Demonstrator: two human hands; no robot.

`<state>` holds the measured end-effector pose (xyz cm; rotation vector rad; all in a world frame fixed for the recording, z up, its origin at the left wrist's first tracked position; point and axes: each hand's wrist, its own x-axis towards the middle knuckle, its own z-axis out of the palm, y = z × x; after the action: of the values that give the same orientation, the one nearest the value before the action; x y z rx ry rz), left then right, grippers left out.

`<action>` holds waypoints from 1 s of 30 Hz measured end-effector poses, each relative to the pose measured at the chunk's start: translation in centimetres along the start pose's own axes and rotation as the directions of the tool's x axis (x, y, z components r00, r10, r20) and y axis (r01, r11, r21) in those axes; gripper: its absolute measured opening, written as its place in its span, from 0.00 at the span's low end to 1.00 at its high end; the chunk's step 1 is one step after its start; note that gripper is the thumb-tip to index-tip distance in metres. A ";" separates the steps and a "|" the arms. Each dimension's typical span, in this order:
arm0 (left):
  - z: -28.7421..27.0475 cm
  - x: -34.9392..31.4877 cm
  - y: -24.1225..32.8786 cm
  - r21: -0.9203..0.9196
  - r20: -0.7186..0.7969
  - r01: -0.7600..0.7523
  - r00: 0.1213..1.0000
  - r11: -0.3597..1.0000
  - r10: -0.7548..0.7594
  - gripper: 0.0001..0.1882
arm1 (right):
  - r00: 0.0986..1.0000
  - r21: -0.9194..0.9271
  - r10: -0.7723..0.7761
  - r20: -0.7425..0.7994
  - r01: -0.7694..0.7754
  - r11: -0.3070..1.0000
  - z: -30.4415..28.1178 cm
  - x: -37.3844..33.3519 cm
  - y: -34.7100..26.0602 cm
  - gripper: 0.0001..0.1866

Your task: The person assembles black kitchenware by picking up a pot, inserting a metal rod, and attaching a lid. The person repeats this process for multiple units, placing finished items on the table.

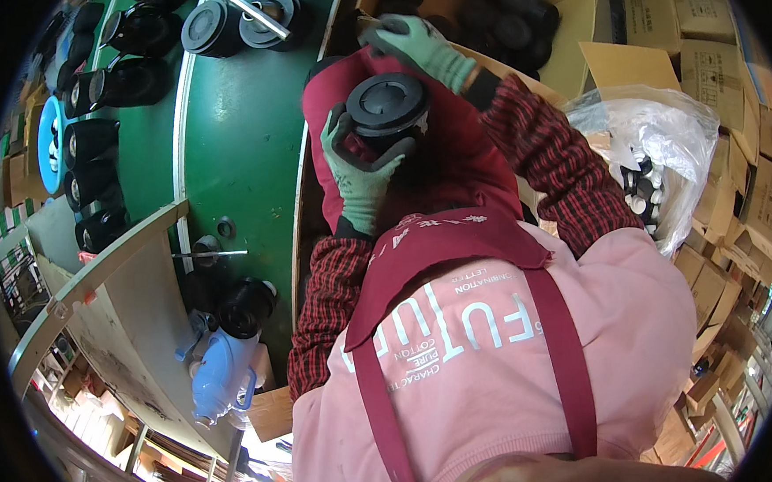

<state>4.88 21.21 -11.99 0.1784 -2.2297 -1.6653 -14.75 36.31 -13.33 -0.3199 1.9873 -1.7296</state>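
My left hand, in a green knit glove, grips a black round plastic part held over my lap and the dark red apron. My right hand, also gloved in green, reaches forward to the rim of an open cardboard box that holds several more black round parts. Its fingers are curled at the box's edge; whether they hold anything cannot be seen. My sleeves are red plaid.
A green conveyor belt runs on my left, carrying several black parts. A clear plastic bag of small pieces and stacked cardboard boxes stand at my right. A light blue tool rests by a wooden shelf lower left.
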 end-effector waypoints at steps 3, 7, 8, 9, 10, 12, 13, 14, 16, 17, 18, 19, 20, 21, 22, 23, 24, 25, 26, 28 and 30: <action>-0.8 0.1 -2.5 0.052 -0.019 -0.130 0.991 0.990 0.131 0.53 | 0.941 -0.462 -0.305 -0.145 0.208 0.862 3.8 6.7 -4.2 0.34; -1.6 0.5 -1.2 -0.029 0.088 -0.004 0.996 1.000 0.006 0.55 | 0.977 -0.669 -0.192 -0.090 0.083 0.739 10.6 19.2 -1.0 0.38; -2.3 0.5 -1.4 -0.091 0.127 0.020 0.992 0.996 -0.008 0.51 | 0.971 -0.693 -0.226 -0.075 0.112 0.712 11.2 19.4 -1.0 0.36; -3.4 0.9 -1.5 -0.118 0.147 0.077 0.987 0.990 -0.060 0.49 | 0.963 -0.717 -0.261 -0.066 0.136 0.684 10.9 19.5 -1.0 0.33; -5.1 1.6 -1.3 -0.151 0.169 0.141 0.979 0.978 -0.116 0.47 | 0.956 -0.743 -0.288 -0.055 0.154 0.652 10.1 19.0 -1.2 0.31; -8.1 2.6 -0.5 -0.093 0.008 0.092 0.996 0.991 -0.091 0.42 | 0.928 -0.675 -0.365 0.068 0.312 0.669 8.0 14.2 -3.7 0.26; -8.9 4.5 1.7 0.076 -0.030 -0.050 0.998 0.996 0.053 0.40 | 0.879 -0.581 -0.424 0.217 0.465 0.667 4.7 12.6 -3.4 0.29; -10.1 5.9 3.5 0.266 -0.091 -0.153 0.979 0.952 0.183 0.38 | 0.842 -0.452 -0.356 0.405 0.523 0.723 2.0 7.9 -7.7 0.29; -9.5 10.7 7.5 0.484 0.141 -0.376 0.925 0.790 0.354 0.37 | 0.819 -0.375 -0.060 0.570 0.324 0.868 -3.9 3.4 -7.3 0.28; -8.8 12.3 8.3 0.491 0.269 -0.440 0.898 0.752 0.350 0.37 | 0.761 -0.359 -0.022 0.648 0.331 0.873 -5.1 1.1 -7.7 0.29; -7.8 12.7 8.9 0.519 0.389 -0.428 0.889 0.740 0.241 0.40 | 0.776 -0.339 0.037 0.630 0.231 0.912 -4.6 -0.2 -8.1 0.29; -6.6 13.7 7.6 0.542 0.541 -0.495 0.824 0.679 0.168 0.37 | 0.793 -0.395 0.042 0.607 0.256 0.882 -5.0 -0.8 -7.7 0.28; -5.4 14.3 7.2 0.566 0.629 -0.427 0.776 0.705 -0.035 0.36 | 0.806 -0.448 0.043 0.590 0.283 0.848 -4.9 -1.2 -8.0 0.28; -4.5 14.5 7.2 0.603 0.687 -0.359 0.687 0.712 -0.236 0.36 | 0.800 -0.590 0.080 0.594 0.366 0.719 -4.7 -1.2 -8.7 0.26; -4.0 15.1 7.8 0.617 0.700 -0.304 0.633 0.726 -0.330 0.32 | 0.781 -0.592 -0.069 0.620 0.524 0.612 -4.7 -0.6 -7.9 0.24; -3.4 15.2 8.3 0.669 0.684 -0.320 0.619 0.671 -0.386 0.31 | 0.742 -0.595 -0.203 0.639 0.644 0.480 -4.6 0.0 -6.7 0.23; -2.9 14.9 8.9 0.717 0.660 -0.335 0.609 0.611 -0.440 0.29 | 0.745 -0.667 -0.203 0.636 0.662 0.340 -4.4 0.6 -5.7 0.23; -2.3 14.6 9.5 0.761 0.629 -0.348 0.599 0.547 -0.495 0.28 | 0.716 -0.652 -0.325 0.617 0.697 0.297 -3.9 1.1 -3.9 0.24; -1.5 14.7 10.9 0.822 0.555 -0.272 0.584 0.501 -0.592 0.25 | 0.733 -0.672 -0.348 0.585 0.678 0.298 -3.1 1.3 -3.0 0.25; -2.4 14.5 8.5 0.757 0.598 -0.235 0.624 0.610 -0.502 0.25 | 0.755 -0.734 -0.376 0.536 0.638 0.233 -1.7 1.3 -2.0 0.26; -4.7 15.5 6.8 0.635 0.658 -0.106 0.593 0.765 -0.464 0.27 | 0.757 -0.734 -0.398 0.518 0.632 0.247 -1.4 -0.3 -2.8 0.25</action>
<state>-7.19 14.23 -1.26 -0.2444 -3.5459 -1.0806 -15.57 37.17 -10.39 -1.6546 2.6024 -0.5793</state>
